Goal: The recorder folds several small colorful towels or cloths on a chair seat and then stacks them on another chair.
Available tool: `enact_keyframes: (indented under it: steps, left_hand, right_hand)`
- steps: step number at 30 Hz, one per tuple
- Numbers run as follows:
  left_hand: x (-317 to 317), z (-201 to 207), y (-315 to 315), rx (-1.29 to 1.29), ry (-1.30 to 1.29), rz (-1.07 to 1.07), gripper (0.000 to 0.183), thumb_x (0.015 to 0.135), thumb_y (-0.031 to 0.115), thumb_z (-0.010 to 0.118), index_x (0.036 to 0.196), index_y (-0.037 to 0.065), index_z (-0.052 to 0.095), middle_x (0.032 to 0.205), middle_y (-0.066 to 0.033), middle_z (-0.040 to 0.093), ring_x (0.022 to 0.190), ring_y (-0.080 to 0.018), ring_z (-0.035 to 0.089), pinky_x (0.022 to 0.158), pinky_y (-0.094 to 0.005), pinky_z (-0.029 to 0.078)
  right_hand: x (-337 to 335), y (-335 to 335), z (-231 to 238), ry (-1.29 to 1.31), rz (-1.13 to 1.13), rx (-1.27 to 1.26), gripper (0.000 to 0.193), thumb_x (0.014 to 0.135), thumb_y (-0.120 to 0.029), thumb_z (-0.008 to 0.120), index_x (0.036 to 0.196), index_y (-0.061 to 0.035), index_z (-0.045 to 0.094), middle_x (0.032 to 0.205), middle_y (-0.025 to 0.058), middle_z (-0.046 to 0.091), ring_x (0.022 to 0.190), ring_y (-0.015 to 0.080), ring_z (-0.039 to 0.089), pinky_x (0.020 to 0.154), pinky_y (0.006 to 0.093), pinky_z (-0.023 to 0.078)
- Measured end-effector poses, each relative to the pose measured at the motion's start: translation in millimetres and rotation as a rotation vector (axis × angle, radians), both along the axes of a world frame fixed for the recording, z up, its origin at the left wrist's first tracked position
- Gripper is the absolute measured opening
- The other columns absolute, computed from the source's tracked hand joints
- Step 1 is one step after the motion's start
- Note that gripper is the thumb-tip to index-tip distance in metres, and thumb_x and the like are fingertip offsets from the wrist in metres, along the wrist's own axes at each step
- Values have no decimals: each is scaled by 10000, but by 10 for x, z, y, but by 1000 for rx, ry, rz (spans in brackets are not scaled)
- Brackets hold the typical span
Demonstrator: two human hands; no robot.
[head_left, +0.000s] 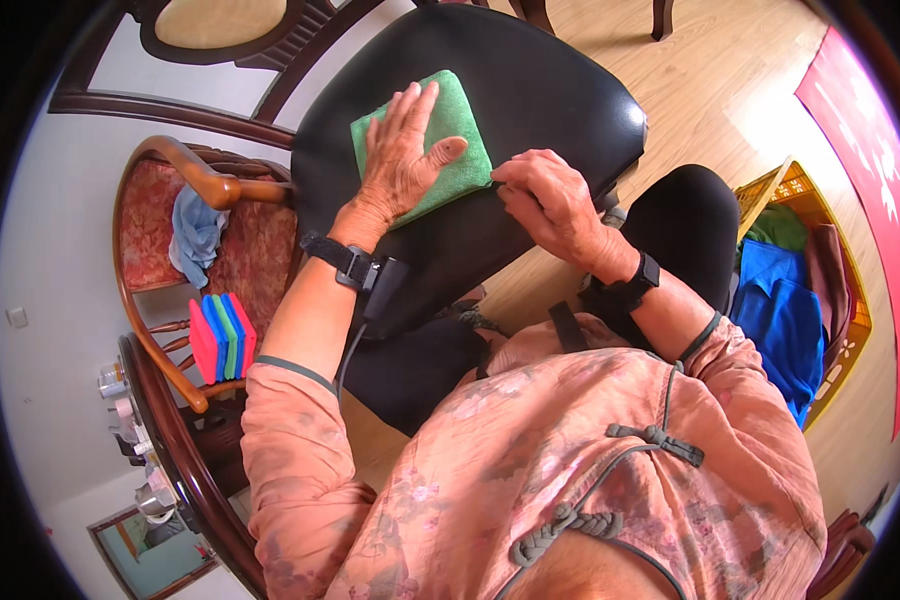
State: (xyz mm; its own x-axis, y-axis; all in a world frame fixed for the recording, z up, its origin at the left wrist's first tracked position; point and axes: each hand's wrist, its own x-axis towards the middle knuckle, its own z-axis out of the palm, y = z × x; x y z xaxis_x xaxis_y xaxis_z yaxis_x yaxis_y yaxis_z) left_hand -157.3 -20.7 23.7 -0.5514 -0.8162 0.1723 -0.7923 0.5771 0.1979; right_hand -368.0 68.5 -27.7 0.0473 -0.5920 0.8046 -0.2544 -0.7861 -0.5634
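Observation:
A folded green cloth (460, 130) lies as a thick square pad on the black padded seat (560, 100) in front of me. My left hand (402, 155) rests flat on it, with its fingers stretched out and the thumb apart. At the pad's right corner is my right hand (555, 205), its fingers curled and the thumb and fingertips pinched together. The fingertips meet the cloth's edge there; whether they grip the corner or something tiny beside it I cannot make out.
On the right, a yellow plastic basket (850, 290) holds blue, green and brown cloths. A wooden armchair (210, 185) at left carries a light blue cloth (198, 235). Beside it stand several pink, blue and green folded pads (222, 337). A red banner (870, 170) lies at far right.

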Motion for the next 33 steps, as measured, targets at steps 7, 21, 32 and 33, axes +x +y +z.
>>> enact_keyframes:
  steps: [7, 21, 32, 33]
  left_hand:
    - [34, -172, 15, -97, -180, 57, 902, 864, 765, 309, 1526, 156, 230, 1556, -171, 236, 1440, -358, 197, 1142, -546, 111]
    - [19, -194, 19, -141, -133, 56, 893, 861, 763, 333, 1508, 149, 276, 1538, -174, 273, 1428, -359, 224, 1138, -556, 121]
    - [65, -103, 130, 4, -84, 118, 919, 846, 783, 333, 1517, 159, 256, 1557, -173, 234, 1448, -356, 179, 1154, -539, 79]
    - [76, -118, 147, -37, -119, 107, 918, 845, 775, 350, 1506, 143, 276, 1544, -178, 256, 1437, -360, 202, 1142, -564, 107]
  right_hand:
    - [9, -15, -10, 10, -18, -14, 193, 769, 30, 647, 952, -18, 607, 737, 89, 590, 697, 274, 597, 750, 387, 495]
    - [20, -11, 17, 26, -19, -11, 193, 757, 43, 658, 936, -14, 614, 730, 87, 590, 697, 282, 602, 768, 387, 500]
    - [-2, 9, -10, 2, 5, 9, 184, 775, 34, 639, 943, -29, 597, 714, 92, 580, 677, 277, 591, 750, 379, 485]
    - [7, 8, 0, -9, 10, 16, 186, 771, 37, 640, 941, -29, 598, 713, 90, 579, 678, 277, 590, 745, 380, 484]
